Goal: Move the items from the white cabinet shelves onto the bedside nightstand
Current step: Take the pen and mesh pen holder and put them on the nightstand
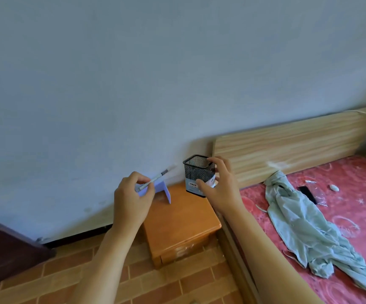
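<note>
Above the nightstand [177, 218], the left hand [131, 198] pinches a pen [153, 179] while the right hand [219, 185] grips a mesh holder [196, 172].

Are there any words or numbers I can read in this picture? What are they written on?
None can be read for sure.
White label on the black mesh pen holder, gripped by the right hand: a short line of red print, too blurred to read.
Pen held by the left hand: no readable marks.
Purple card on the nightstand: no text shows.
</note>
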